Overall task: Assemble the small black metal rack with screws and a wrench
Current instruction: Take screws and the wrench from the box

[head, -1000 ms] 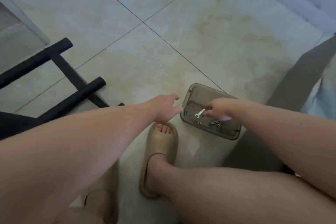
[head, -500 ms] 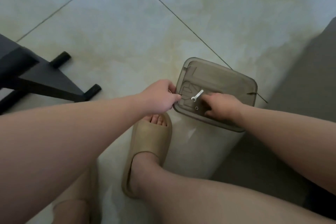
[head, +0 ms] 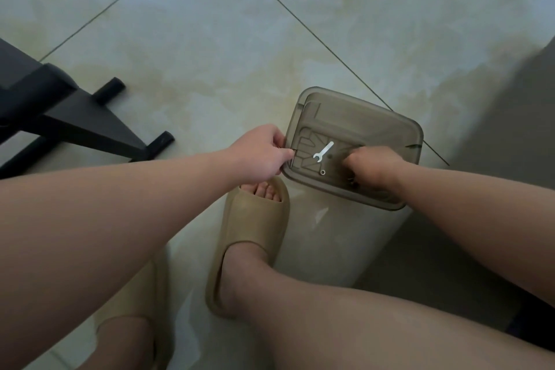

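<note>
At the tray (head: 375, 117), the left hand (head: 264, 153) now pinches its rim; the right hand (head: 372, 165) curls inside, probably seeking screws, hold unclear.

On my feed the left hand (head: 261, 153) and right hand (head: 372, 164) are bare, forearms (head: 120, 219) and shins (head: 330, 312) too, and on the feet I see a pair of tan foam slippers (head: 255, 228) — thick-soled, one wide smooth band, open at the toes
</note>
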Motion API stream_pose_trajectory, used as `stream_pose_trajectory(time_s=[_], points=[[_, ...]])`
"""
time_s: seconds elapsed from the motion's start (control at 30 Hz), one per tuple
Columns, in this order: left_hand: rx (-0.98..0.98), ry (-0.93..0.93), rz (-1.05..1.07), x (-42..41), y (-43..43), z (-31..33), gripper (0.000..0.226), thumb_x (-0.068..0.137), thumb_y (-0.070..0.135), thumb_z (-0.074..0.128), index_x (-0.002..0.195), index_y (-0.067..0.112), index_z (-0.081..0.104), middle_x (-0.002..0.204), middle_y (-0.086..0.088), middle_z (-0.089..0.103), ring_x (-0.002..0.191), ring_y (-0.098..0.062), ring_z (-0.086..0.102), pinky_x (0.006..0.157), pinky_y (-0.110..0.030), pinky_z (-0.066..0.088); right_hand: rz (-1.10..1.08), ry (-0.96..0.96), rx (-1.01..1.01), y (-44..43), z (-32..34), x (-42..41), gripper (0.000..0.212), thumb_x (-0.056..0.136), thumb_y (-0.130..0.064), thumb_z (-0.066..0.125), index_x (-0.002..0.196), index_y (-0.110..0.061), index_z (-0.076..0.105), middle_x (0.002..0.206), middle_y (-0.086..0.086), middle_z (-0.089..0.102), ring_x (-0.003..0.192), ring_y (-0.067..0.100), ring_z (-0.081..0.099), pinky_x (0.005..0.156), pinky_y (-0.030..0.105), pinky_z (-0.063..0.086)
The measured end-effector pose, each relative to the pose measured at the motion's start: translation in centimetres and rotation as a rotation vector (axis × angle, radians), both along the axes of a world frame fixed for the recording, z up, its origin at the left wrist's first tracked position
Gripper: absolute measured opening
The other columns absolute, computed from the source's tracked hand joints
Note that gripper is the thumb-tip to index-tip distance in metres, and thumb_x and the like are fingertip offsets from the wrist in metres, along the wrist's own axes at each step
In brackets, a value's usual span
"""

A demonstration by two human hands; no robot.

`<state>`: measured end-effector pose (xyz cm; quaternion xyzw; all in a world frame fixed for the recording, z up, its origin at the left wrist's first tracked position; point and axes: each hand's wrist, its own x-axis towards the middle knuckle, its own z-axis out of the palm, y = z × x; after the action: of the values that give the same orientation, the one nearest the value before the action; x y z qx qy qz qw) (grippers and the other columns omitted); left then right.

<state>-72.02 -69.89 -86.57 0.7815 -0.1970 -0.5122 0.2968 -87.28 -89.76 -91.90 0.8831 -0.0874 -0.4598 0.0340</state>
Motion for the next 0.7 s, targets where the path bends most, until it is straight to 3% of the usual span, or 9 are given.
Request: stream_pose_trajectory(time_s=[0.1, 0.2, 0.27, 0.37, 0.47, 0.57, 0.7], points=[[0.019, 0.003, -0.014, 0.1, 0.3, 0.1, 0.019, 0.098, 0.028, 0.061, 0.109, 0.014, 0.056, 0.094, -0.01, 0.071, 0.076, -0.022, 0.069, 0.067, -0.033, 0.053, -0.101, -0.043, 0.025, 0.2, 0.4, 0.1, 0.02, 0.097, -0.018, 0.056, 0.115, -0.02, 0.065, 0.123, 0.001, 0.061, 0.113, 0.026, 0.06, 0.071, 0.031, 0.042], [0.081, -0.032, -0.042, 0.5, 1.1, 0.9, 0.033, 0.097, 0.039, 0.061, 0.121, 0.02, 0.051, 0.104, -0.005, 0.067, 0.093, -0.026, 0.068, 0.083, -0.038, 0.054, -0.347, -0.148, 0.079, 0.3, 2.3, 0.9, 0.01, 0.095, -0.019, 0.057, 0.104, -0.021, 0.061, 0.114, 0.007, 0.065, 0.104, 0.031, 0.062, 0.074, 0.033, 0.046], [0.115, -0.066, -0.088, 1.0, 1.9, 2.4, 0.028, 0.097, 0.037, 0.06, 0.118, 0.021, 0.052, 0.102, -0.003, 0.063, 0.091, -0.025, 0.064, 0.083, -0.034, 0.05, -0.452, -0.209, 0.134, 0.3, 4.5, 1.7, 0.006, 0.096, -0.017, 0.055, 0.097, -0.023, 0.056, 0.107, 0.006, 0.064, 0.102, 0.032, 0.061, 0.078, 0.033, 0.046], [0.18, -0.099, -0.242, 1.8, 3.8, 5.9, 0.018, 0.097, 0.029, 0.058, 0.099, 0.012, 0.061, 0.09, -0.008, 0.058, 0.075, -0.022, 0.054, 0.071, -0.031, 0.043, -0.513, -0.315, 0.181, 1.1, 9.1, 3.2, 0.005, 0.095, -0.015, 0.054, 0.095, -0.02, 0.055, 0.099, 0.001, 0.064, 0.095, 0.027, 0.059, 0.078, 0.031, 0.045], [0.274, -0.13, -0.347, 2.6, 6.0, 10.7, 0.032, 0.097, 0.034, 0.058, 0.107, 0.005, 0.068, 0.1, -0.01, 0.072, 0.086, -0.031, 0.07, 0.078, -0.036, 0.055, -0.613, -0.468, 0.249, 3.1, 14.4, 4.8, 0.009, 0.092, -0.01, 0.056, 0.091, -0.019, 0.055, 0.098, 0.007, 0.071, 0.093, 0.029, 0.065, 0.085, 0.037, 0.053], [0.257, -0.208, -0.316, 3.1, 8.6, 15.7, 0.028, 0.097, 0.036, 0.058, 0.109, 0.013, 0.068, 0.106, -0.011, 0.074, 0.101, -0.031, 0.071, 0.088, -0.041, 0.055, -0.656, -0.616, 0.357, 6.4, 20.1, 6.3, 0.017, 0.089, -0.005, 0.066, 0.094, -0.017, 0.055, 0.09, 0.009, 0.068, 0.091, 0.034, 0.068, 0.08, 0.038, 0.053], [0.177, -0.279, -0.179, 3.4, 13.2, 20.6, 0.027, 0.096, 0.031, 0.057, 0.108, 0.009, 0.068, 0.099, -0.008, 0.074, 0.096, -0.029, 0.072, 0.078, -0.036, 0.056, -0.74, -0.728, 0.594, 11.9, 26.9, 7.7, 0.027, 0.088, 0.003, 0.068, 0.092, -0.015, 0.049, 0.074, 0.009, 0.071, 0.064, 0.027, 0.065, 0.067, 0.042, 0.053]])
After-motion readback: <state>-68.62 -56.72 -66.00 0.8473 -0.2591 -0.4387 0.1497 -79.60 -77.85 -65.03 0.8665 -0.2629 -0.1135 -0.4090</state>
